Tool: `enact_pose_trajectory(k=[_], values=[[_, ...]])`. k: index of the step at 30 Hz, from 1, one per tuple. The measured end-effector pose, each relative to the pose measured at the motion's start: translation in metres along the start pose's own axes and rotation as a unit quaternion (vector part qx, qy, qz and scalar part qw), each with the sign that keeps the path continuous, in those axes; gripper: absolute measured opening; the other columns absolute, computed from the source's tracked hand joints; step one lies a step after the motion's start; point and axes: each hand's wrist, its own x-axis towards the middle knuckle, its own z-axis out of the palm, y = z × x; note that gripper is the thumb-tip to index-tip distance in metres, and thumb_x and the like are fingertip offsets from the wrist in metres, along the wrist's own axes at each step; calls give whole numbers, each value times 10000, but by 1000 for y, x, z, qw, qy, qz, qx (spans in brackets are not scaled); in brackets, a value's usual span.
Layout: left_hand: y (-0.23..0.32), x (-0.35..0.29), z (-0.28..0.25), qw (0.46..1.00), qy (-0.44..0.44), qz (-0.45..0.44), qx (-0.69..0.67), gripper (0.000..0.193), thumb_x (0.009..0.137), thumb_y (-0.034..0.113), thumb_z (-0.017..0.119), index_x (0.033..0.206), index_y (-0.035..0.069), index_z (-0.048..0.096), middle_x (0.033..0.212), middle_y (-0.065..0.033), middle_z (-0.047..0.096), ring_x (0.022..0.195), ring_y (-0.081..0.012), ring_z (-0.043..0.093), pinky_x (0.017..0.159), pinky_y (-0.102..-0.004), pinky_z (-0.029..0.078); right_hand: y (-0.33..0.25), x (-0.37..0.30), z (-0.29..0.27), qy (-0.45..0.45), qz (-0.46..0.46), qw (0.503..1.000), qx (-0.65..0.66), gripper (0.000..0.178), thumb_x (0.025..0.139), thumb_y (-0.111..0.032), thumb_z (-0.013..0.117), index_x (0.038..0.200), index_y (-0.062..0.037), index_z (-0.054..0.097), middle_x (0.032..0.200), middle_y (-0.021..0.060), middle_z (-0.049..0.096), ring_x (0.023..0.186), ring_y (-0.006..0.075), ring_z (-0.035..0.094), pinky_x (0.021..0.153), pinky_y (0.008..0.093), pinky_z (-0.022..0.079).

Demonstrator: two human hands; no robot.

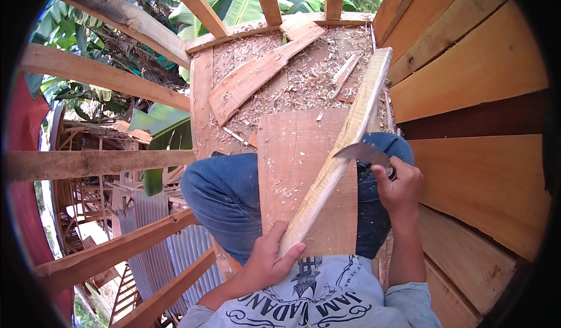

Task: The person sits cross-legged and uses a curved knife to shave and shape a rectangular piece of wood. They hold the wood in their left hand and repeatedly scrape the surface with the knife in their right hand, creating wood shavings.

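A long, pale wooden strip [338, 163] slants from near my belly up and away to the right. My left hand [270, 262] grips its near end, thumb on one side and fingers on the other. In my right hand [399, 186] is a short knife [365, 152] with a broad, curved blade. The fist is closed round its handle, and the blade's tip lies at the strip's right edge, about midway along; whether it bites into the wood I cannot tell. Under the strip, a flat wooden board [280, 164] rests across my lap between my bent knees.
Wood shavings [304, 82] litter the plank floor beyond my knees. An angled plank offcut [257, 77] and a small wood piece [346, 74] lie there. Railing bars [105, 164] stand at the left and far side; a plank wall [467, 88] rises close on the right.
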Motion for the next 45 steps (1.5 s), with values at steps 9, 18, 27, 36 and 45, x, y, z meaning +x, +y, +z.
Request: enact_pose_trajectory(k=[9, 18, 27, 36, 45], values=[[-1, 11, 0, 997, 17, 65, -28, 281, 875, 211, 597, 1004, -10, 480, 724, -123, 560, 653, -175, 561, 605, -288, 435, -44, -29, -15, -180, -73, 978, 77, 563, 729, -546, 676, 542, -49, 487, 458, 104, 467, 413, 293, 517, 410, 364, 397], [3, -3, 5, 998, -1, 44, -42, 339, 884, 246, 581, 1073, -19, 486, 738, -152, 564, 663, -206, 590, 599, -308, 452, -7, 12, -9, -27, -56, 998, -2, 644, 703, -663, 617, 543, -61, 455, 454, 111, 432, 422, 290, 488, 407, 361, 370], [-9, 2, -4, 996, 42, 77, 15, 340, 854, 243, 627, 1020, -24, 499, 699, -201, 593, 664, -298, 654, 575, -347, 476, -43, -17, -7, -152, -159, 974, 43, 578, 710, -572, 669, 544, -60, 460, 462, 100, 451, 437, 283, 521, 408, 353, 395], [-8, 5, -7, 990, 80, 96, 63, 387, 826, 280, 665, 1003, -23, 503, 688, -219, 592, 630, -367, 639, 534, -380, 485, -45, -17, -10, -175, -191, 965, 48, 506, 764, -490, 657, 598, -50, 470, 485, 98, 466, 455, 280, 535, 420, 344, 400], [-14, -2, -9, 977, 103, 124, 143, 424, 801, 310, 692, 983, -33, 519, 667, -200, 593, 592, -348, 633, 491, -381, 478, -50, -13, -19, -176, -167, 968, 66, 392, 805, -380, 652, 636, -49, 529, 514, 115, 494, 456, 305, 536, 414, 357, 392]])
